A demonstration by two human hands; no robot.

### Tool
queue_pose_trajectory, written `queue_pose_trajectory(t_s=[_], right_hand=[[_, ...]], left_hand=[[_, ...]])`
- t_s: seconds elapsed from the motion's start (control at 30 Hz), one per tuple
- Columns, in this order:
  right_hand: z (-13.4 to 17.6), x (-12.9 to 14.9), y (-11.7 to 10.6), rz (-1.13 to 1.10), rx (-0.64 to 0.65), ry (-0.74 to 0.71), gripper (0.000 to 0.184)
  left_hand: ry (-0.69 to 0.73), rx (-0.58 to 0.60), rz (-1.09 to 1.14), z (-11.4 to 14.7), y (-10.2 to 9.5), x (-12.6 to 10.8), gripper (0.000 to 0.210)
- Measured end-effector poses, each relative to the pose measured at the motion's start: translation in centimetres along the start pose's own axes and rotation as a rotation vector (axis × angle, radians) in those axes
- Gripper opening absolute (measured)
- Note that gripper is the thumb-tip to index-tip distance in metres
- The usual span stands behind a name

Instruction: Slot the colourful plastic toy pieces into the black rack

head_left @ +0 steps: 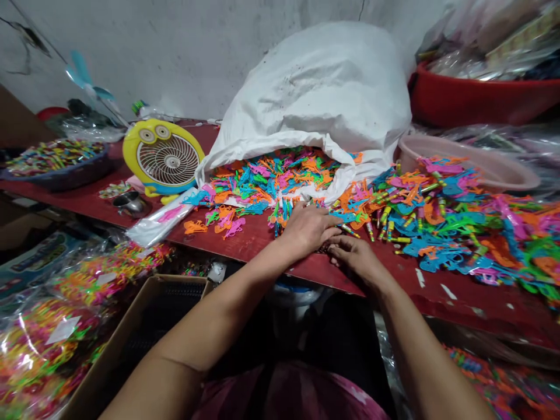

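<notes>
My left hand (307,227) lies low over the front of the red table, its fingers bent toward the right; what they close on is hidden. Close by it, my right hand (353,256) has thumb and fingers drawn together at a small dark thing I cannot make out. Beside my left hand stands a row of small coloured plastic pieces (282,214). Behind both hands, a white woven sack (324,81) lies with its mouth toward me, spilling flat bright plastic toy pieces (258,181). To the right spreads a pile of similar pieces with small yellow-green banded tubes (398,239).
A yellow fan (168,157), a metal cup (130,204) and clear plastic bags (161,221) sit on the left of the red table (236,242). A pink basin (476,154) and a red tub (476,96) stand right. Below left are filled bags (83,291) and a cardboard box (118,332).
</notes>
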State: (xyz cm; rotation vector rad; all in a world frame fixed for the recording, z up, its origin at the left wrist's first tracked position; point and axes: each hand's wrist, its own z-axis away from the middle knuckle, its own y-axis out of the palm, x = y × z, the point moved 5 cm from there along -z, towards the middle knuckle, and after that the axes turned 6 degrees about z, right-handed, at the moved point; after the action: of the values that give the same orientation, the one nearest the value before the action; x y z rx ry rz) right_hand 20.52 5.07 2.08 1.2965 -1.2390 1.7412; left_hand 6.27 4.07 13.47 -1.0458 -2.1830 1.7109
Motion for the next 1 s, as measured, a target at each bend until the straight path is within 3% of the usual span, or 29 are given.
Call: queue_pose_trajectory(t_s=[0.27, 0.57, 0.83, 1.0], right_hand=[[-0.4, 0.7, 0.4, 0.163, -0.076, -0.113, 0.032], [-0.7, -0.4, 0.5, 0.101, -0.010, -0.102, 0.031], [-0.5, 0.7, 0.5, 0.505, -0.133, -0.281, 0.024], [-0.6, 1.0, 1.1, 0.715, -0.131, -0.283, 0.019]], left_hand=[[0.028, 0.000, 0.023, -0.4, 0.0, 0.3, 0.029], [0.010, -0.036, 0.174, -0.3, -0.6, 0.8, 0.031], [0.026, 0.033, 0.059, -0.4, -0.3, 0.4, 0.030], [0.024, 0.063, -0.008, -0.9, 0.7, 0.3, 0.032]])
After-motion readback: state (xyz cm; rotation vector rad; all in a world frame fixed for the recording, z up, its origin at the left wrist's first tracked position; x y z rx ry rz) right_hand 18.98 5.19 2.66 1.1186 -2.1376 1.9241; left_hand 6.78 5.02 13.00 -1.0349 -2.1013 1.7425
